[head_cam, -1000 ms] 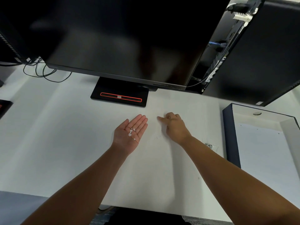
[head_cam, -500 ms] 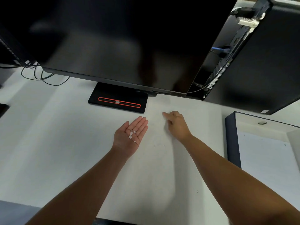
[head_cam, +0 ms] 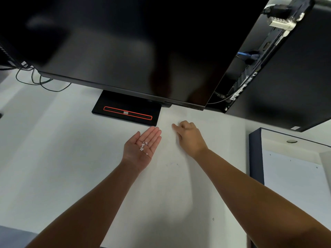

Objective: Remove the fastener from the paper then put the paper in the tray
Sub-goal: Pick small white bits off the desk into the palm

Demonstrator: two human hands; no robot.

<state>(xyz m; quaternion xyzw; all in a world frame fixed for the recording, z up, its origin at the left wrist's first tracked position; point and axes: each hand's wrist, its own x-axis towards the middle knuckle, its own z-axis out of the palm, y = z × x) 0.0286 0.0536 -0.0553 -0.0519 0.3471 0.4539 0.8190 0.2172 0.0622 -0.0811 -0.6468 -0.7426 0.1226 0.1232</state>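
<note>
A white sheet of paper (head_cam: 172, 190) lies on the white desk in front of me, its far edge near the monitor. My left hand (head_cam: 141, 149) rests palm up at the paper's left edge, fingers straight, with several tiny white fastener pieces (head_cam: 143, 147) lying loose in the palm. My right hand (head_cam: 189, 138) is palm down on the paper's far left part, fingers curled and the index fingertip on the sheet. Anything under that fingertip is too small to see. The dark blue tray (head_cam: 255, 158) stands at the right with a white sheet inside.
A large dark monitor (head_cam: 125, 47) overhangs the far side of the desk on a black base (head_cam: 125, 111) with a red outline. A second black screen (head_cam: 290, 72) with cables hangs above the tray. Loose cables (head_cam: 41, 81) lie at the far left.
The view has tilted a little, bringing the monitor lower in frame. My right hand has edged slightly farther up the paper. The left palm and its pieces have stayed put.
</note>
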